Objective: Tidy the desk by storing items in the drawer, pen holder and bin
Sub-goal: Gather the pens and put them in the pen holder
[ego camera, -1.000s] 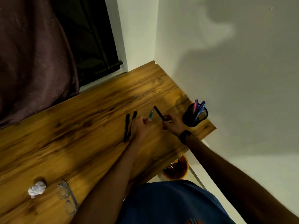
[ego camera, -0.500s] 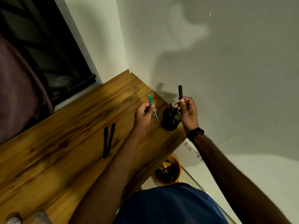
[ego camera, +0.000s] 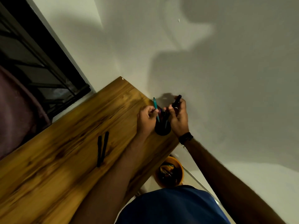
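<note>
Both hands have closed in over the pen holder (ego camera: 162,129) at frame centre. Left hand (ego camera: 146,118) pinches the teal pen (ego camera: 156,109), tip inside; right hand (ego camera: 178,117) grips the black marker (ego camera: 176,101) above it.

A white wall (ego camera: 210,78) rises behind the far corner of the desk (ego camera: 48,167); a dark barred window (ego camera: 32,62) sits left of that corner; a maroon curtain (ego camera: 14,110) hangs at the window's lower left, beyond the desk's far edge.
</note>
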### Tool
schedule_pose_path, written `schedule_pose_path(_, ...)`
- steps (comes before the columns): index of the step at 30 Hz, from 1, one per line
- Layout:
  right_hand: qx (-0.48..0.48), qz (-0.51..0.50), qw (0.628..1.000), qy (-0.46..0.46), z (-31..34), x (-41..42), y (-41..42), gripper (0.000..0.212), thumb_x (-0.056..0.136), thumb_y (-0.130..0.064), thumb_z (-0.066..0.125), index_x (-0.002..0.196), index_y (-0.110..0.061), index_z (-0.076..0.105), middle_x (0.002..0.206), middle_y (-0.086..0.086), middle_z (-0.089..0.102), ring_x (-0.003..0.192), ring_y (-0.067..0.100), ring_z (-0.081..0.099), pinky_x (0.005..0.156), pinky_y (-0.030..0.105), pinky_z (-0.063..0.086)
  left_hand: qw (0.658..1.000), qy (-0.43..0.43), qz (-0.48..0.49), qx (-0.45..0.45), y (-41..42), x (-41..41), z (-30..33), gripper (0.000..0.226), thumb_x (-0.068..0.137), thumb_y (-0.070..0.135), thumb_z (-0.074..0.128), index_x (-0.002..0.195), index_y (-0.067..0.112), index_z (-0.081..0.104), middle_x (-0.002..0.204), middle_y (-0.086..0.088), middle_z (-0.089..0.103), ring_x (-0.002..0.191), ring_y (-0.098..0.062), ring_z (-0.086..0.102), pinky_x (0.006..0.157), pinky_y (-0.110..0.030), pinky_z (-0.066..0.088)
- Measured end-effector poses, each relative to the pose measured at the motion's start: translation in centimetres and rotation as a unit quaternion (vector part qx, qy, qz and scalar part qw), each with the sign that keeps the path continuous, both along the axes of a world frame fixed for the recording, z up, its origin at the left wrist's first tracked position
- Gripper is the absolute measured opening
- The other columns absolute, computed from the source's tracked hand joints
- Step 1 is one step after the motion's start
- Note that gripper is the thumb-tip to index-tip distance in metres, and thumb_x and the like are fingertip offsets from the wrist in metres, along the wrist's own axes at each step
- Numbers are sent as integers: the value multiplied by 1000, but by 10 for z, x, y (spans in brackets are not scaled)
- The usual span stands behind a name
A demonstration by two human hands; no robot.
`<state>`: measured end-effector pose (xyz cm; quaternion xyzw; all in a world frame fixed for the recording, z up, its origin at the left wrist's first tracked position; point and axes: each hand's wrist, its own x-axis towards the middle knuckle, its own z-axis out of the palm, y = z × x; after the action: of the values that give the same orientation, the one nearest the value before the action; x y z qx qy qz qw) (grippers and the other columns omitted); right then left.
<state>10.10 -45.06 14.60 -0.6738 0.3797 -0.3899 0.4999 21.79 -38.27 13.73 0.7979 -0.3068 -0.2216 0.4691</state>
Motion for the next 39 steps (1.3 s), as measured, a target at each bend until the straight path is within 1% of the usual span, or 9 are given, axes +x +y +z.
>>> schedule_pose_path(4,-45,-3,998,37,-1,-3,0,20,99,-21,44,113,-8,49,97,3,60,85,18,58,77,36,50,995,-80,-32,58,6,-8,-9,15,84,22,68,97,16,66,102,-2,57,92,-13,53,74,-24,40)
schedule_pose_path(11,-125,15,977,173,-21,-4,-3,30,94,-29,50,98,-1,61,91,16,64,86,33,59,76,30,41,998,-36,20,56,18,-10,-8,26,81,22,72,105,20,62,104,5,54,93,-10,54,76,-24,47)
schedule_pose_path(14,-136,14,966,221,-29,-1,0,39,89,-38,50,100,-2,60,97,18,61,94,36,56,82,34,41,997,-28,54,56,32,-5,-7,25,81,24,70,104,21,62,103,3,55,91,-11,55,73,-25,49)
schedule_pose_path(18,-161,-53,965,200,-21,5,14,44,81,-23,68,118,-3,53,117,17,53,109,30,48,94,34,40,988,-31,120,90,65,12,-21,22,80,27,69,100,26,61,102,3,56,91,-14,56,74,-32,51)
schedule_pose_path(22,-217,-15,959,179,-15,25,46,33,83,-22,68,110,-6,57,111,14,55,107,27,49,94,37,41,968,-60,212,124,106,36,-31,19,80,24,67,98,25,61,102,1,59,95,-19,57,75,-32,45)
schedule_pose_path(26,-138,179,957,180,-29,57,82,21,88,-22,63,108,-17,58,96,-2,58,79,10,53,72,30,48,939,-100,279,177,153,66,-40,21,82,23,66,103,21,63,111,-4,61,105,-24,56,84,-38,50)
schedule_pose_path(30,-70,284,913,283,-48,90,119,22,89,-33,61,108,-24,55,91,-7,61,77,12,59,60,26,45,918,-79,298,250,192,94,-52,30,80,32,69,104,17,64,115,-7,62,108,-28,57,91,-43,50)
schedule_pose_path(34,-22,267,889,370,-55,132,157,35,89,-46,55,113,-19,52,100,2,65,90,24,64,65,31,49,911,20,244,332,224,109,-67,34,76,46,69,101,23,71,108,-4,69,99,-25,65,82,-36,56)
schedule_pose_path(39,-53,214,863,454,-54,173,185,56,85,-57,59,118,-13,49,102,7,64,85,26,65,63,38,55,924,12,220,313,244,106,-68,36,76,58,64,82,23,69,87,-1,69,75,-21,65,62,-29,53)
